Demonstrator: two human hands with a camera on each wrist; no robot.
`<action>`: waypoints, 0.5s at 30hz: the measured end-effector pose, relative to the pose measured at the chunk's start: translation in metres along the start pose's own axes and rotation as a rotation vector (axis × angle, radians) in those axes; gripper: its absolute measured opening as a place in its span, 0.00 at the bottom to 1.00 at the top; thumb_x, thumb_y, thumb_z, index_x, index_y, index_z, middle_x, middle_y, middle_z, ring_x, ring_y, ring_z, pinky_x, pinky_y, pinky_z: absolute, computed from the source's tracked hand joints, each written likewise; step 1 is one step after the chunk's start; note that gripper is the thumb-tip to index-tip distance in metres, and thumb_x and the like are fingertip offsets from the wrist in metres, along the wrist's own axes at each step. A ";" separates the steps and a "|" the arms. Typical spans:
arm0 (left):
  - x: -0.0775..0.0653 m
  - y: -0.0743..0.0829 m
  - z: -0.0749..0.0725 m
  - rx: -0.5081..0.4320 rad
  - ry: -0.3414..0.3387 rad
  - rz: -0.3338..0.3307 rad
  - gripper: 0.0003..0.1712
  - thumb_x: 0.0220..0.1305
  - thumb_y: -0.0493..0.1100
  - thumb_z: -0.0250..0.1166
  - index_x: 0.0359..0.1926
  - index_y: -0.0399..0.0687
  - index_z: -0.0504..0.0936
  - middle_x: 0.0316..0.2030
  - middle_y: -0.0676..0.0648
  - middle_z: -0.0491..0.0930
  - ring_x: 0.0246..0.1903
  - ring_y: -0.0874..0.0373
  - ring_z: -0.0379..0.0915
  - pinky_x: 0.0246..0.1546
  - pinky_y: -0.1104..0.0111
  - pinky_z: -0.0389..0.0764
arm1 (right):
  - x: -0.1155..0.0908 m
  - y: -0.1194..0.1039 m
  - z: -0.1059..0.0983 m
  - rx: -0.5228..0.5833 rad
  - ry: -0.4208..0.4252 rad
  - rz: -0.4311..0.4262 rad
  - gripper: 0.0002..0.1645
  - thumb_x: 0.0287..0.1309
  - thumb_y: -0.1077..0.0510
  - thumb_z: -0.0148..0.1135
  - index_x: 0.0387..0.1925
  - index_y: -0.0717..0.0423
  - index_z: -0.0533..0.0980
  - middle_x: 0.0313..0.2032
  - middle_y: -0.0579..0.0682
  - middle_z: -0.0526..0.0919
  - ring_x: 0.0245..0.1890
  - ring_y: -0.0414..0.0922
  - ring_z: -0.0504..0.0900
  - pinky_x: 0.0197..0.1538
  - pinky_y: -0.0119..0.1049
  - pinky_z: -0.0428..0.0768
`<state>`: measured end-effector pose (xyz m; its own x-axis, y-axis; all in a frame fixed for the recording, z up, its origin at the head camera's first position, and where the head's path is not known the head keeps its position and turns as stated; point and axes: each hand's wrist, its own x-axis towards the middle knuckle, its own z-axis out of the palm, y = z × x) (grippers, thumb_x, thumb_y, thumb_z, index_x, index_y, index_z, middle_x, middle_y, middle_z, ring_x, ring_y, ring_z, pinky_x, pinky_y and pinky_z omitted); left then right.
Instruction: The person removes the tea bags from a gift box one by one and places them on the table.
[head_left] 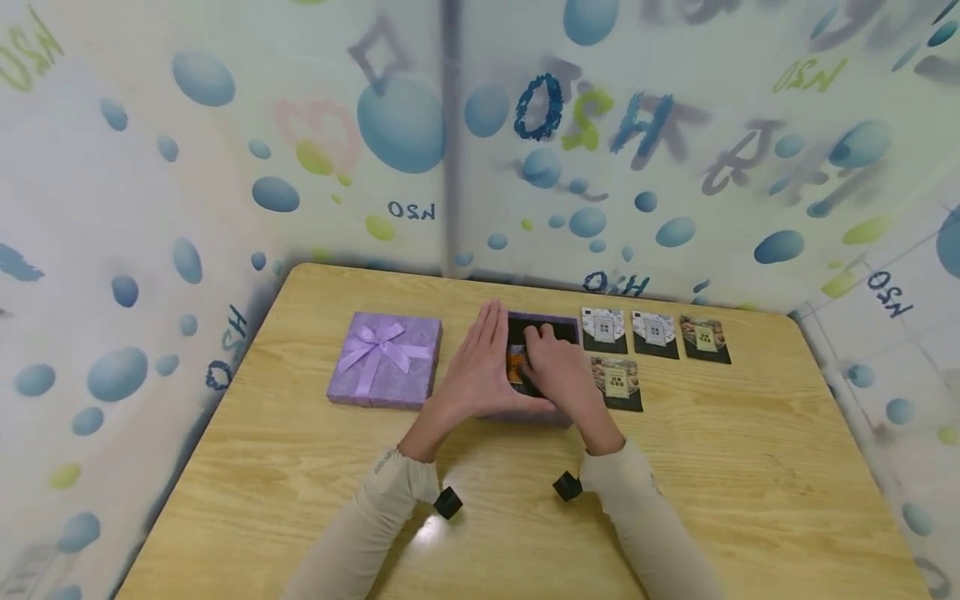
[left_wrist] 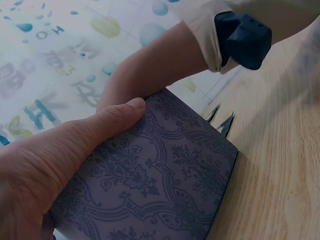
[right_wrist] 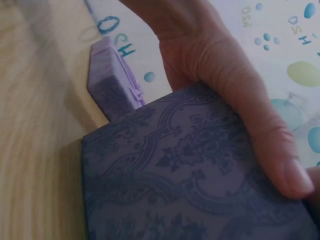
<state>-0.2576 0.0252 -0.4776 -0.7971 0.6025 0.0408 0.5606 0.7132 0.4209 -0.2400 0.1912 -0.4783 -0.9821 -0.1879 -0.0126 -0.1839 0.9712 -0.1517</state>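
Observation:
An open purple box with a floral damask pattern and a dark inside stands on the table between my hands. My left hand lies along its left side, fingers straight and thumb stretched across the front rim; the left wrist view shows the patterned front wall. My right hand reaches down into the box with bent fingers, beside a dark packet with an orange picture. The fingertips are hidden, and I cannot tell whether they pinch the packet.
A purple lid with a ribbon bow lies to the left. At right are two white-and-black packets, a brown-and-black packet and another close beside the box. A patterned wall borders the wooden table.

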 end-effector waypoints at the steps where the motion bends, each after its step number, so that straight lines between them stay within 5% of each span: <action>1: 0.000 0.000 0.001 -0.004 -0.005 -0.003 0.93 0.38 0.86 0.71 0.82 0.42 0.25 0.82 0.43 0.20 0.82 0.50 0.17 0.81 0.58 0.35 | 0.002 -0.001 0.001 0.004 -0.047 0.005 0.28 0.72 0.51 0.65 0.64 0.65 0.73 0.51 0.66 0.80 0.30 0.55 0.84 0.29 0.48 0.84; 6: 0.000 0.000 0.003 0.003 -0.003 0.001 0.92 0.39 0.87 0.71 0.82 0.42 0.25 0.82 0.43 0.21 0.82 0.49 0.19 0.81 0.58 0.36 | 0.004 -0.002 0.004 0.051 -0.206 0.020 0.39 0.70 0.48 0.68 0.73 0.63 0.66 0.59 0.69 0.75 0.44 0.60 0.85 0.40 0.54 0.86; 15: 0.000 -0.001 0.000 0.007 -0.002 -0.003 0.93 0.38 0.87 0.71 0.82 0.42 0.25 0.82 0.43 0.21 0.82 0.51 0.17 0.81 0.59 0.35 | 0.002 -0.002 0.003 0.011 -0.181 -0.020 0.34 0.70 0.52 0.68 0.67 0.68 0.69 0.58 0.71 0.73 0.45 0.61 0.82 0.43 0.51 0.85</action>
<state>-0.2581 0.0241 -0.4785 -0.7980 0.6015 0.0374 0.5601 0.7173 0.4145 -0.2415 0.1887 -0.4814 -0.9547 -0.2313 -0.1874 -0.2017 0.9656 -0.1641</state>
